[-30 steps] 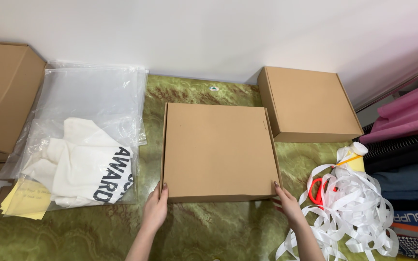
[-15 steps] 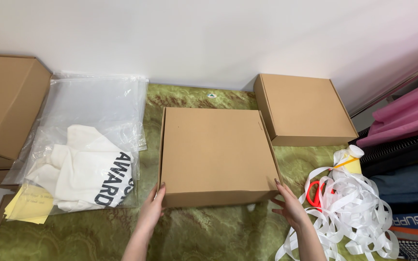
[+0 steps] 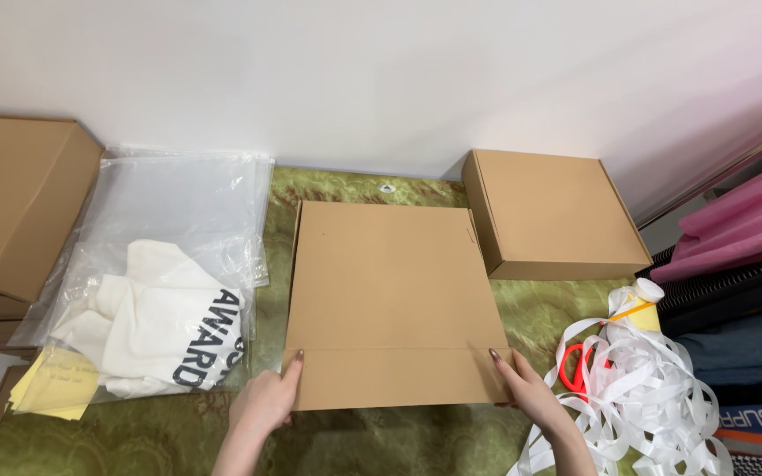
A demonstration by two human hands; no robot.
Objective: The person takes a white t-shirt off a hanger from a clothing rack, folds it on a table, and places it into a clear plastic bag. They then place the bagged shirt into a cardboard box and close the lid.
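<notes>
A flat cardboard box (image 3: 394, 300) is gripped at its two near corners, the left hand (image 3: 262, 405) and right hand (image 3: 526, 392) equally close, fingers clenched on its front wall; it lies mid-surface (image 3: 381, 441), its front edge running left to right, a second box (image 3: 553, 211) beyond

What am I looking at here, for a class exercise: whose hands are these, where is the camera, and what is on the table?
No machine here: a person's two bare hands, filmed by a camera worn on their head, looking down. The left hand and right hand grip the near corners of a flat brown cardboard box on a green patterned cloth. Left of it lies a clear plastic bag with a white garment. Behind right sits a second closed box; near right, white ribbon and red scissors.
</notes>
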